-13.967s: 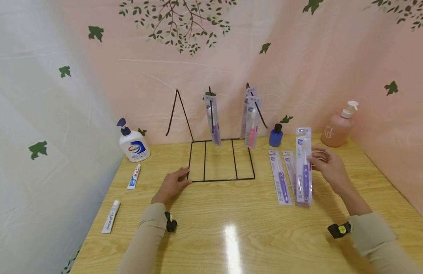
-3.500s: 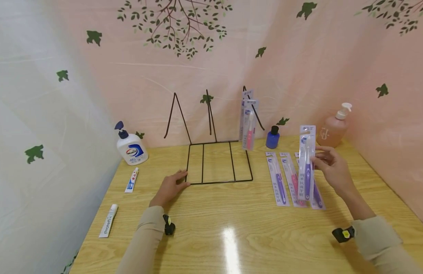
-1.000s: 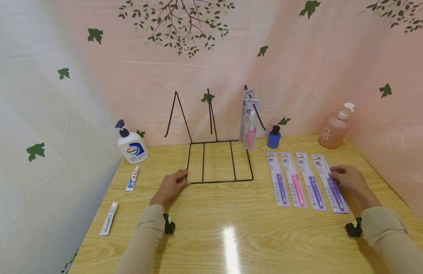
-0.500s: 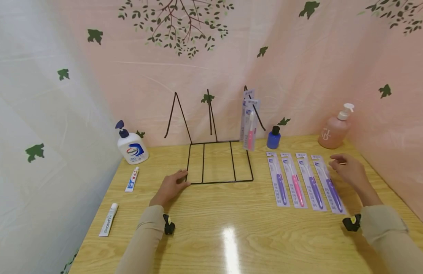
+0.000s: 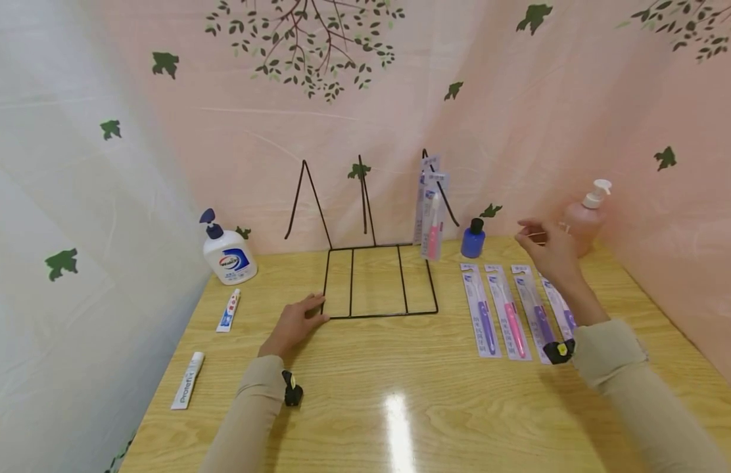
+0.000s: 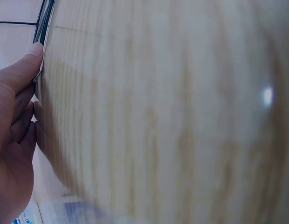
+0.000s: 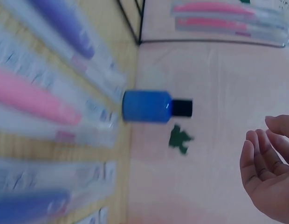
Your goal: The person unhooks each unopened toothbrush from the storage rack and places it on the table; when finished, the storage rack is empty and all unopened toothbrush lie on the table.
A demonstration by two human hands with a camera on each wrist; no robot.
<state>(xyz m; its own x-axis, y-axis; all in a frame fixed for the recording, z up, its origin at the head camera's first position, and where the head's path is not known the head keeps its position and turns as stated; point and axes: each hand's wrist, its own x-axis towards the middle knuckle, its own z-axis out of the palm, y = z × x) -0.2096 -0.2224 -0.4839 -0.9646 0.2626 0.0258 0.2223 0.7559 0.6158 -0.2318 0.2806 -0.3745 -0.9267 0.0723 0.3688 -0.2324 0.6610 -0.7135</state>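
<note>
My left hand [image 5: 294,322] holds the front left corner of a black wire display rack [image 5: 380,314], thumb and fingers about the wire. My right hand [image 5: 549,253] is in the air above the table, fingers loosely curled with nothing between them; it is left of the pink pump bottle. Two packaged toothbrushes hang on the rack's right hook; the front toothbrush [image 5: 433,226] is pink, and both look pink in the right wrist view. Several packaged toothbrushes lie in a row on the table: a purple toothbrush [image 5: 482,315], a pink toothbrush [image 5: 510,315] and two more purple ones, partly hidden by my right arm.
A small blue bottle [image 5: 472,242] stands between rack and row. Behind my right hand is a pink pump bottle [image 5: 584,220]. At the left are a white pump bottle [image 5: 229,253], a small toothpaste tube [image 5: 228,312] and a white tube [image 5: 188,381].
A toothbrush has left the middle hook since the earliest frame. The rightmost purple toothbrush was laid down and released; my right hand then rose and moved left. My left hand has stayed.
</note>
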